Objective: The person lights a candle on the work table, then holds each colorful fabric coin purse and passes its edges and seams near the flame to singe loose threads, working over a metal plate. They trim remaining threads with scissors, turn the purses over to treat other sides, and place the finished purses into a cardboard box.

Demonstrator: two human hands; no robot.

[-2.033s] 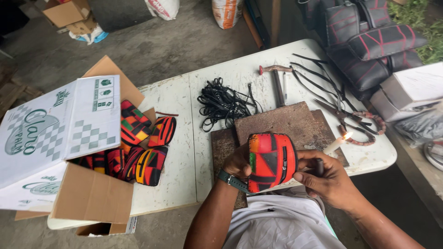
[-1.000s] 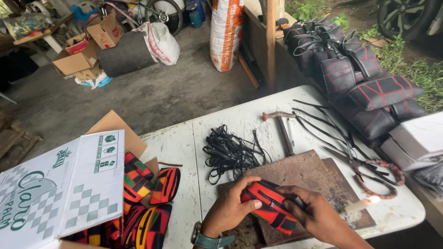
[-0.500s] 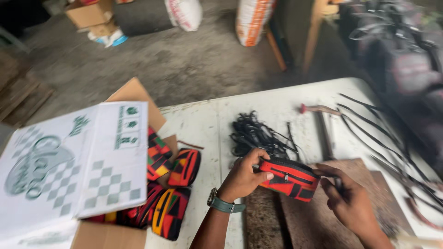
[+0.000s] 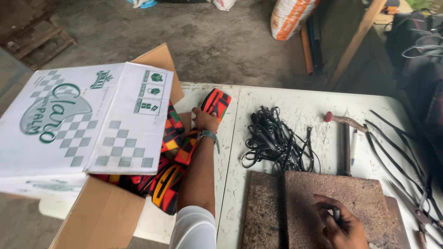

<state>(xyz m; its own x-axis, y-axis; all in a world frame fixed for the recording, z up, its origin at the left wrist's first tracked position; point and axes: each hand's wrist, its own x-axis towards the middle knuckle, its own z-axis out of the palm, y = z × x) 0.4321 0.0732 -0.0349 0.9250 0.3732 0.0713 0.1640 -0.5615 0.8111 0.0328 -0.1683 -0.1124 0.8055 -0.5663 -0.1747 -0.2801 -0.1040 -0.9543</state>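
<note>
My left hand [image 4: 204,121] is stretched out to the left and grips a red, black and orange patterned pouch [image 4: 216,102] at the mouth of an open cardboard box [image 4: 102,216]. Several more patterned pouches [image 4: 169,177] lie inside that box. A watch sits on my left wrist. My right hand [image 4: 339,226] rests on a brown slab [image 4: 295,207] near the table's front edge, its fingers closed around a small dark object.
A white printed carton [image 4: 87,120] lies on top of the cardboard box. On the white table [image 4: 295,103] are a tangle of black straps [image 4: 277,140], a hammer [image 4: 344,127], a pen [image 4: 353,147] and long black strips [image 4: 397,143]. A sack [image 4: 290,16] stands on the floor behind.
My left hand has carried the patterned pouch from in front of me over to the box on the left. My right hand has let go of it and dropped onto the slab.
</note>
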